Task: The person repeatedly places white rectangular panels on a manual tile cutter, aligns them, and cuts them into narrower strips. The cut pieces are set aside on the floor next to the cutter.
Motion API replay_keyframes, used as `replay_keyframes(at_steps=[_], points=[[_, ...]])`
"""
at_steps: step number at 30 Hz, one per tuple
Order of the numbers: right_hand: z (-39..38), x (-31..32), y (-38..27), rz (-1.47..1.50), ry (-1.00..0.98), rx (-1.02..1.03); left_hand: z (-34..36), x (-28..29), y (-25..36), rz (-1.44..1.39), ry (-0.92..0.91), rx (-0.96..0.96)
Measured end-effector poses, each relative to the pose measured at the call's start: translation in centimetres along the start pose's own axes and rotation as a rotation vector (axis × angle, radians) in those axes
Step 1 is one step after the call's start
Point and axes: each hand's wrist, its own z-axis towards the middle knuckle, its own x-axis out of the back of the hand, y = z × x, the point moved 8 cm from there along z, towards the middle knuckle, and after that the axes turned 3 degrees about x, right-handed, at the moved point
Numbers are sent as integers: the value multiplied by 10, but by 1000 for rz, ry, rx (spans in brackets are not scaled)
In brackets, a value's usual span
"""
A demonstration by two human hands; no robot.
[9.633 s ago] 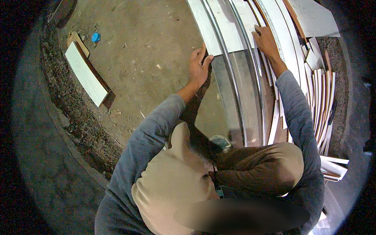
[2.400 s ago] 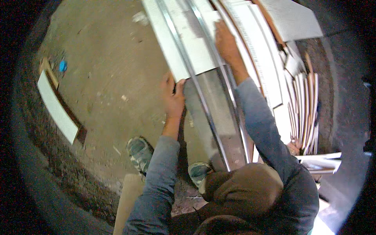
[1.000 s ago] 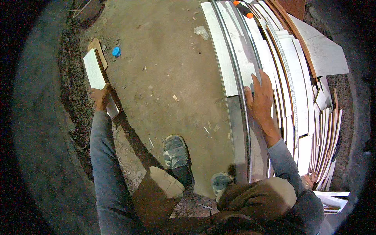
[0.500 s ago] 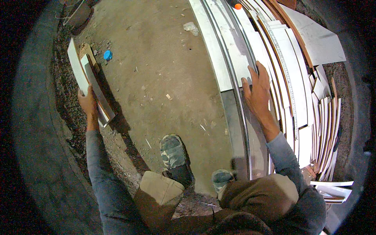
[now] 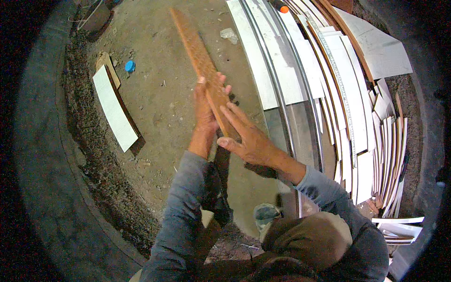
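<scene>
Fingers of the left hand [image 5: 205, 112] grasp a long, flat, orange-brown wooden plank [image 5: 193, 47]; the right hand [image 5: 257, 144] meets its near end, grip unclear. Plank held over brown earth floor [image 5: 159, 117], left of shiny tubular metal rails [image 5: 272, 66]. Probable step: repositioning; next calls for two-handed support.

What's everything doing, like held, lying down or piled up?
Long, flat orange-brown board: held up, slanting, slightly blurred
Left hand: wrapped around the board
Right hand: touching the board's near end
White rectangular plank: lying down, nobody holding it
Small round blue cap: on the ground
Thin white-faced strips: bunched closely together
</scene>
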Motion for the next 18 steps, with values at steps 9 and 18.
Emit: replay_keyframes(at_steps=[9,18], points=[[-18,28,42,25,176,-150,-7,-34,-64,-112,-86,59],[-31,31,40,949,117,-298,4,-20,-53,-349,-140,98]])
